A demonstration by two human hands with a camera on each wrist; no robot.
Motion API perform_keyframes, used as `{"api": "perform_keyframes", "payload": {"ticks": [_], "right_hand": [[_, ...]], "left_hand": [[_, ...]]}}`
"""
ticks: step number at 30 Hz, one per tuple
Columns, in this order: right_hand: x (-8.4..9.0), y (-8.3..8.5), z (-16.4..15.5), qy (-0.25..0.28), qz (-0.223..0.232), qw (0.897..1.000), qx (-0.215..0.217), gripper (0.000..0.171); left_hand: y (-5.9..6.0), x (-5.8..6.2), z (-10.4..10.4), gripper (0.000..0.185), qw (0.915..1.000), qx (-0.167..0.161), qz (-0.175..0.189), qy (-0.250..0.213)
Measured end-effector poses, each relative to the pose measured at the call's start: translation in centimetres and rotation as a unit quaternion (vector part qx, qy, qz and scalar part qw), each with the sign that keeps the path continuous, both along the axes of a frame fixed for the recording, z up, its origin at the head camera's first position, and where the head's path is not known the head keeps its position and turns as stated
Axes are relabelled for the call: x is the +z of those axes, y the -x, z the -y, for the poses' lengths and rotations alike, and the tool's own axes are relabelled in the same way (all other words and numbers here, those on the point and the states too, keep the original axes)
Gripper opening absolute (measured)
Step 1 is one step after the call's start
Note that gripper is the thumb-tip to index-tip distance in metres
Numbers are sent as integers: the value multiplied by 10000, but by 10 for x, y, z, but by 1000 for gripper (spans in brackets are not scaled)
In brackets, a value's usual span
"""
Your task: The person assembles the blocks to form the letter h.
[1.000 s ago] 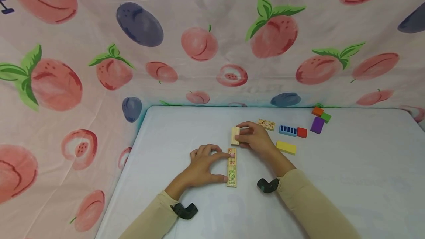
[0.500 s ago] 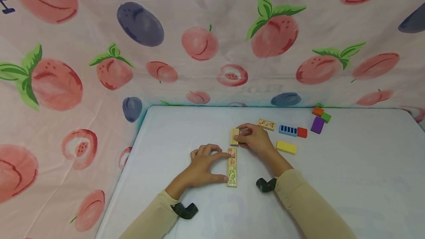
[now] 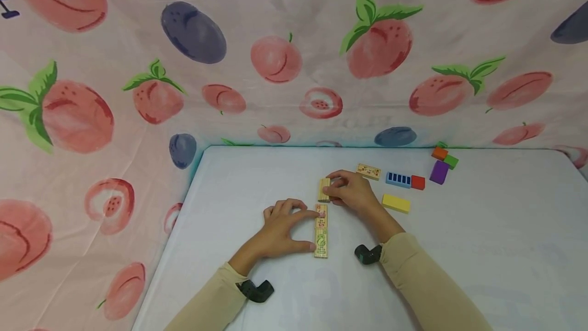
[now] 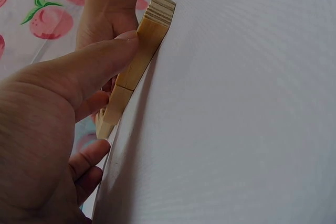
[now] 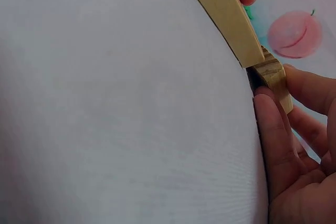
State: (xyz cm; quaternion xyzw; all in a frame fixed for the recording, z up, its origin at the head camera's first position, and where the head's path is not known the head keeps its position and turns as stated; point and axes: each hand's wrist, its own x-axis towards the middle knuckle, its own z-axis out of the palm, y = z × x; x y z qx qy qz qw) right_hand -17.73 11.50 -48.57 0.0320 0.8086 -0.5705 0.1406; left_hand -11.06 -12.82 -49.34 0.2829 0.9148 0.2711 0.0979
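In the head view, two printed wooden dominoes lie end to end in a column, one with a green print and one with a pink print. My left hand is at their left side, its thumb touching the green one and its index fingertip on the pink one. My right hand pinches a plain-faced wooden domino between thumb and fingers, just beyond the column's far end. The right wrist view shows this domino tilted, with a dark gap beneath its near end.
Right of the right hand lie another printed domino, a blue striped block, a red block and a yellow block. Farther right are purple, orange and green blocks. A fruit-print cloth hangs behind the white table.
My right hand has brought its domino slightly nearer to the column and a little left, then held almost still. The left hand has stayed in place.
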Motion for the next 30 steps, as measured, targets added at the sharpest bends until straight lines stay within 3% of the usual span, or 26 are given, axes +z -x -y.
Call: {"api": "perform_keyframes", "payload": {"ticks": [12, 30], "right_hand": [[-1, 1, 0, -322, -253, 9989, 243, 43], [4, 4, -8, -250, 188, 9967, 753, 46]], "left_hand": [[0, 2, -1, 66, 10000, -3, 14, -21], [0, 1, -1, 67, 10000, -6, -44, -42]]}}
